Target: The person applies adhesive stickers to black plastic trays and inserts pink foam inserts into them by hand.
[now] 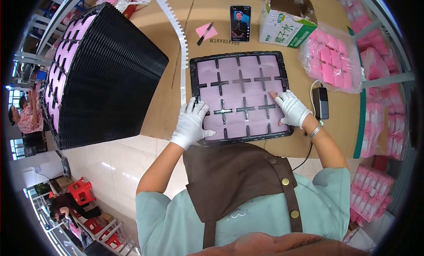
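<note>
A black plastic tray point(289, 81) lies in front of me, with cross-shaped black dividers standing up through its lilac filling point(229, 88). My left hand point(191, 123), in a white glove, rests over the tray's left rim, fingers stretched out and thumb apart toward the near corner. At the right rim is my right hand point(292, 109), also gloved in white. Its index finger and thumb are spread over the lilac surface, with bare skin at their tips. Neither hand appears to grip anything. The fingers hide parts of both side rims.
A tall stack of black trays point(106, 79) stands at left, beside a white notched strip point(177, 28). Farther back are a pen point(205, 34) on pink paper, a phone point(240, 24) and a carton point(282, 28). Bagged pink blocks point(329, 57) and a power bank point(320, 103) lie at right.
</note>
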Demonstrator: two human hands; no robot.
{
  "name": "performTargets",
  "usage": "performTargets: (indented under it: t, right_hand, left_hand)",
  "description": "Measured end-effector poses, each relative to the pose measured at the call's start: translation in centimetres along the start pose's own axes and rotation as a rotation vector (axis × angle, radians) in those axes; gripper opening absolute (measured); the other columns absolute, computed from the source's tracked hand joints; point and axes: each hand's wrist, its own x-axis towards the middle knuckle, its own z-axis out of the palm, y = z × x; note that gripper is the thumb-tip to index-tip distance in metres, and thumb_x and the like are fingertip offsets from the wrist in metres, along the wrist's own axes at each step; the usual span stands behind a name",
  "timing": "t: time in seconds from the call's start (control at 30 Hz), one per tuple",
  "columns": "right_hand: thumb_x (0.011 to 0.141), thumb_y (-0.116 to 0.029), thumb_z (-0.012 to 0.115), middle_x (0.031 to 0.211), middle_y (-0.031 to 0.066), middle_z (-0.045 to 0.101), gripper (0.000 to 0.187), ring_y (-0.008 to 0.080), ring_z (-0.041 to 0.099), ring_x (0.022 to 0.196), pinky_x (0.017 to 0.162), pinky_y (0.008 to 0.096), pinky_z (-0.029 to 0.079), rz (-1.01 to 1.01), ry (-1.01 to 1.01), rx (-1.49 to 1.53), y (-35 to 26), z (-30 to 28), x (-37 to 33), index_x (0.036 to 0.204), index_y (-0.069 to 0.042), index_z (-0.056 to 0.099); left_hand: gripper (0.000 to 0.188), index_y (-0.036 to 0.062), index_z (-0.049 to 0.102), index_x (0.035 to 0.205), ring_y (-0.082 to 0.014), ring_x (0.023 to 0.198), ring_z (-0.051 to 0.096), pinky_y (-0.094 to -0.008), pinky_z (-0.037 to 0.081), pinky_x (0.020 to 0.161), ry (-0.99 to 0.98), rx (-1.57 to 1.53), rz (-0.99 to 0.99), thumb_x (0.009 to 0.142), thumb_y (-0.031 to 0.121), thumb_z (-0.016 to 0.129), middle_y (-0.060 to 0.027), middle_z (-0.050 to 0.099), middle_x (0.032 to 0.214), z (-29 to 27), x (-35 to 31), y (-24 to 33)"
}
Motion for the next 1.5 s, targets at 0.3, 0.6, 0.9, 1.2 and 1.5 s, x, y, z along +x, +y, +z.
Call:
performTargets:
  t: [0.3,0.6,0.9,1.2,1.5]
  right_hand:
    - [0.072,-0.028,0.075,0.123,0.0203,0.053,0.074,0.0339,0.051,0.114,0.098,0.0384,0.04,0.295,0.473,0.673,1.3,1.3,-1.2,0.133,0.001,0.043]
    - [0.094,-0.035,0.055,0.082,0.0136,0.066,0.044,0.0207,0.061,0.075,0.07,0.0301,0.048,0.911,0.739,1.066,3.0,11.7,-2.8,0.107,0.006,0.058]
    - [0.095,-0.03,0.053,0.063,-0.0043,0.05,0.024,0.003,0.04,0.047,0.042,0.0188,0.03,0.819,0.919,1.737,2.5,9.1,-3.2,0.088,-0.007,0.056]
    - [0.097,-0.024,0.05,0.069,-0.0046,0.05,0.021,0.0011,0.039,0.05,0.043,0.0163,0.028,0.525,0.902,1.746,6.5,9.7,-2.9,0.098,-0.004,0.056]
    - [0.095,-0.027,0.054,0.082,0.0074,0.065,0.03,0.0107,0.058,0.068,0.064,0.0232,0.047,0.377,0.688,1.401,-2.4,4.1,4.9,0.103,0.002,0.059]
  left_hand:
    - [0.08,0.0051,0.046,0.131,-0.0352,0.125,0.042,-0.0475,0.032,0.104,0.17,-0.068,-0.075,0.071,0.051,0.072,-0.0188,0.05,0.127,1.6,-3.0,2.0]
    - [0.045,-0.0001,0.057,0.111,-0.031,0.08,0.063,-0.0406,0.051,0.072,0.231,-0.484,-0.727,0.079,0.027,0.071,-0.018,0.062,0.092,4.2,-3.3,2.7]
    - [0.035,0.0007,0.043,0.113,-0.0111,0.092,0.052,-0.0248,0.043,0.084,0.574,-1.506,-0.522,0.083,-0.002,0.061,-0.0043,0.053,0.1,1.7,-5.1,5.2]
    - [0.066,-0.0023,0.036,0.138,-0.0219,0.121,0.047,-0.0352,0.034,0.105,1.267,-1.142,-0.459,0.08,0.008,0.065,-0.0124,0.047,0.132,-17.6,-16.8,0.5]
    - [0.019,0.0084,0.057,0.104,-0.0072,0.068,0.051,-0.0238,0.045,0.061,1.437,-1.063,-0.735,0.086,0.013,0.056,0.0046,0.053,0.083,-26.8,-20.5,-17.8]
